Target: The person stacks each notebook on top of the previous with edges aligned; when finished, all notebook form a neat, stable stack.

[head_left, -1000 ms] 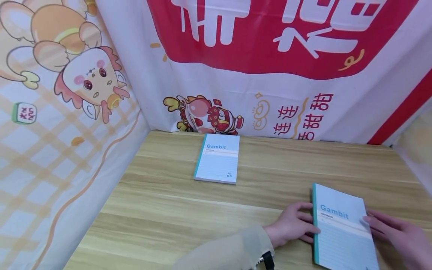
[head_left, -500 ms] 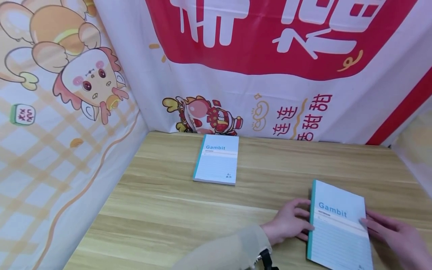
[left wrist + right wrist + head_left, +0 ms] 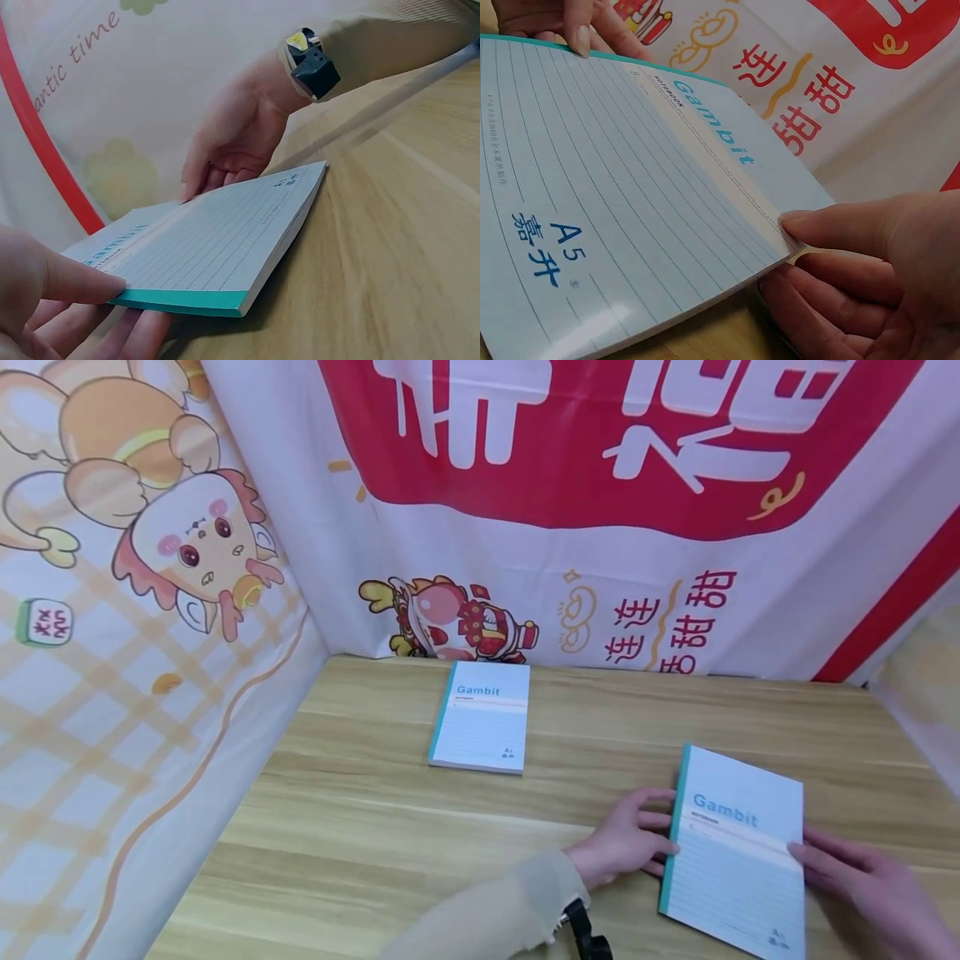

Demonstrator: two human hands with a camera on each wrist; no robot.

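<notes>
A pale blue "Gambit" notebook (image 3: 738,868) with a teal spine is held between both hands at the right of the head view. My left hand (image 3: 622,837) pinches the spine edge, thumb on the cover and fingers beneath, as the left wrist view shows. At the opposite edge, my right hand (image 3: 862,277) grips the notebook with its thumb on top and fingers under it. The held notebook is tilted, and a gap to the table shows under its near corner in the left wrist view. A second, matching notebook (image 3: 482,718) lies flat at the back of the table.
The wood-grain table (image 3: 337,827) meets a hanging red and white cloth (image 3: 570,552) at the back. A cloth with cartoon prints (image 3: 150,693) borders the left side. A small black device (image 3: 315,73) is strapped at the right wrist.
Both hands have carried the notebook a little leftward and away from the person, toward the back of the table. The second notebook stays in place on the table.
</notes>
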